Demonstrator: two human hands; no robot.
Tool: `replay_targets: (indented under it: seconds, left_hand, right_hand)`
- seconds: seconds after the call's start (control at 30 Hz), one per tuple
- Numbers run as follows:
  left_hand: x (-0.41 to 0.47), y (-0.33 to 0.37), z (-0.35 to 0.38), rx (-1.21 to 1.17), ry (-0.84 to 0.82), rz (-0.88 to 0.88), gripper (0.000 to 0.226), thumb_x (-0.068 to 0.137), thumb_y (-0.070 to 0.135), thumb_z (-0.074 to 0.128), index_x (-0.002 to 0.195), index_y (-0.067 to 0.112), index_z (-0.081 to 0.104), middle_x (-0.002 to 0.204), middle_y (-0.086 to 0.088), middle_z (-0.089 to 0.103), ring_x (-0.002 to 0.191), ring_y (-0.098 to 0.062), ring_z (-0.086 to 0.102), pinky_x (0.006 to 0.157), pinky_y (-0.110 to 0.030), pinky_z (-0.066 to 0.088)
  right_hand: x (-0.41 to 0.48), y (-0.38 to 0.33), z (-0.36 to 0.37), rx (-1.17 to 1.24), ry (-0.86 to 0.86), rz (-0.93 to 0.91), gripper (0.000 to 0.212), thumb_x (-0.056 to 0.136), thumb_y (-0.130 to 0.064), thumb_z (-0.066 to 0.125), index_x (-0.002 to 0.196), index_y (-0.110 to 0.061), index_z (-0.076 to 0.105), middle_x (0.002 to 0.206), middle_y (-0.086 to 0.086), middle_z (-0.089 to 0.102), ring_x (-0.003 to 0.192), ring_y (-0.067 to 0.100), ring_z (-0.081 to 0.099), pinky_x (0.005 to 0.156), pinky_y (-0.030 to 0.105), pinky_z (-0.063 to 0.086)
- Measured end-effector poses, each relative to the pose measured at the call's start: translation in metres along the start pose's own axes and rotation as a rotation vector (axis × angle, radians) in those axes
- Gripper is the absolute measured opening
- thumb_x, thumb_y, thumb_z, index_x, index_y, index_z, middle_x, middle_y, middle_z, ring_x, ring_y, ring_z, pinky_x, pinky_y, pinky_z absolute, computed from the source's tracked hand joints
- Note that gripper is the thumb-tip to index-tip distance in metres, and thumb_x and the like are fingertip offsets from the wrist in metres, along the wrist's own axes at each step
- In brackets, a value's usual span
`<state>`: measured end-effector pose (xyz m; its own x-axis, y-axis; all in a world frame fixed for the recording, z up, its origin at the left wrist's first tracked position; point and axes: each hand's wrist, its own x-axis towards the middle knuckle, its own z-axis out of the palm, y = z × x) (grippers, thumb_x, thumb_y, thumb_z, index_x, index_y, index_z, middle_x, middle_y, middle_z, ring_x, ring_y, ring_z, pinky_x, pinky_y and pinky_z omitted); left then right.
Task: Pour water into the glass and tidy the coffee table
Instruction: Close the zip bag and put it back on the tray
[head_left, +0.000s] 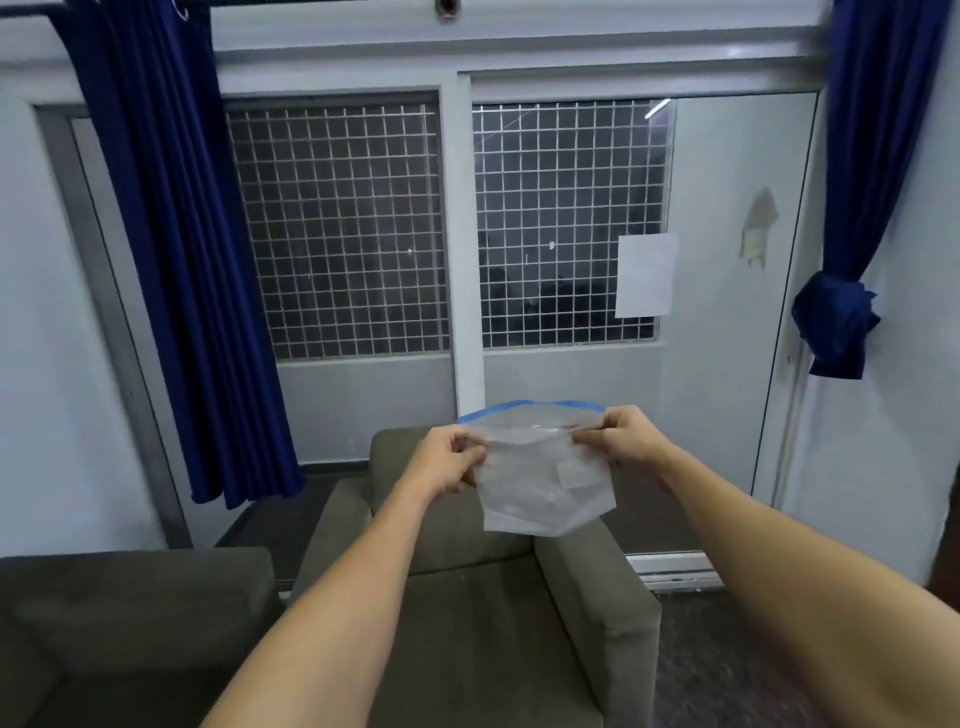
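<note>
A clear plastic zip bag (540, 483) with a blue seal strip along its top hangs in the air in front of me, above an armchair. My left hand (447, 460) pinches the bag's upper left corner. My right hand (623, 434) pinches its upper right corner. Both arms are stretched forward and the top edge is held taut between the hands. The bag looks crumpled, and what it holds cannot be made out. No glass, water or coffee table is in view.
An olive-grey armchair (493, 613) stands below the bag, with a matching sofa (130, 623) to its left. Behind are a window with a white wire grid (337, 228), dark blue curtains (171, 260) on both sides and a dark carpet (727, 675).
</note>
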<state>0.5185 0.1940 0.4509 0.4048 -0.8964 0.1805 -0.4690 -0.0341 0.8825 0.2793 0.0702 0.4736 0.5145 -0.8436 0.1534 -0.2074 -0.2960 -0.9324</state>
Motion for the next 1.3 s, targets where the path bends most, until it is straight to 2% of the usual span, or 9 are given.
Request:
replay_targets:
  seconds: [0.1,0.2,0.43,0.57,0.8,0.9,1.03,1.2,1.3]
  left_hand:
    - [0.001,0.01,-0.006,0.013,0.035,0.029,0.012,0.098,0.008,0.064,0.104,0.018,0.067,0.073,0.002,0.07,0.048,-0.006,0.063,0.045,-0.024,0.047]
    - [0.001,0.017,-0.013,-0.029,0.059,0.059,0.015,0.098,0.005,0.063,0.099,0.019,0.059,0.067,0.002,0.067,0.045,-0.007,0.059,0.046,-0.024,0.049]
    - [0.003,0.019,-0.02,-0.099,0.093,0.063,0.04,0.094,-0.017,0.037,0.077,0.012,0.059,0.072,-0.01,0.058,0.042,-0.007,0.051,0.045,-0.022,0.05]
    - [0.003,0.02,-0.024,-0.12,0.068,0.016,0.045,0.092,-0.016,0.037,0.083,0.009,0.073,0.092,-0.015,0.071,0.066,-0.019,0.061,0.061,-0.028,0.059]
    - [-0.001,0.036,-0.018,-0.228,0.015,-0.107,0.025,0.09,0.007,0.057,0.105,0.003,0.077,0.099,-0.007,0.067,0.083,-0.02,0.059,0.067,-0.034,0.058]
    - [-0.001,0.034,-0.01,-0.194,0.006,-0.063,0.018,0.092,0.017,0.069,0.106,0.007,0.076,0.101,-0.001,0.07,0.086,-0.016,0.062,0.064,-0.029,0.055]
    - [0.002,0.031,0.01,-0.208,0.051,0.028,0.019,0.09,0.004,0.074,0.108,0.007,0.073,0.097,-0.001,0.071,0.086,-0.012,0.066,0.069,-0.02,0.054]
    - [0.014,0.033,0.052,-0.214,0.038,0.076,0.025,0.086,-0.007,0.074,0.093,0.016,0.066,0.093,-0.003,0.067,0.088,-0.02,0.064,0.075,-0.028,0.057]
    - [0.022,0.036,0.077,-0.125,0.001,0.089,0.034,0.085,-0.002,0.077,0.11,0.016,0.061,0.095,-0.006,0.062,0.086,-0.02,0.061,0.072,-0.029,0.055]
  right_hand:
    - [0.003,-0.005,0.0,0.022,-0.017,-0.047,0.033,0.089,0.015,0.061,0.106,-0.008,0.077,0.077,0.001,0.073,0.067,0.012,0.068,0.059,0.021,0.058]
    - [0.007,-0.006,0.0,0.058,-0.006,-0.068,0.033,0.087,0.012,0.065,0.108,-0.009,0.079,0.09,0.009,0.076,0.078,0.021,0.071,0.071,0.031,0.062]
    - [0.01,-0.014,-0.002,0.127,-0.006,-0.129,0.042,0.087,0.021,0.059,0.078,-0.012,0.081,0.089,0.006,0.077,0.077,0.021,0.069,0.07,0.031,0.06]
    - [0.01,-0.021,-0.004,0.111,-0.046,-0.094,0.057,0.083,0.029,0.046,0.063,-0.012,0.08,0.107,0.008,0.075,0.094,0.023,0.072,0.077,0.031,0.063]
    - [0.001,-0.027,-0.014,0.048,-0.134,-0.05,0.05,0.074,0.027,0.037,0.086,0.004,0.079,0.118,0.006,0.074,0.113,0.025,0.067,0.086,0.03,0.058]
    - [-0.003,-0.027,-0.019,0.096,-0.169,-0.022,0.038,0.08,0.008,0.045,0.101,0.01,0.076,0.12,0.009,0.074,0.113,0.029,0.065,0.093,0.035,0.051]
    - [-0.01,-0.022,-0.03,0.15,-0.167,0.055,0.043,0.084,-0.022,0.057,0.121,-0.005,0.07,0.127,0.012,0.071,0.116,0.029,0.064,0.102,0.043,0.049]
    - [-0.019,-0.006,-0.058,-0.287,-0.065,0.135,0.034,0.091,-0.009,0.07,0.125,-0.014,0.068,0.119,0.005,0.067,0.102,0.018,0.065,0.075,0.024,0.056]
    - [-0.023,0.008,-0.078,-0.453,-0.02,0.112,0.025,0.091,-0.005,0.07,0.115,-0.006,0.075,0.108,0.009,0.073,0.086,0.014,0.066,0.067,0.013,0.055]
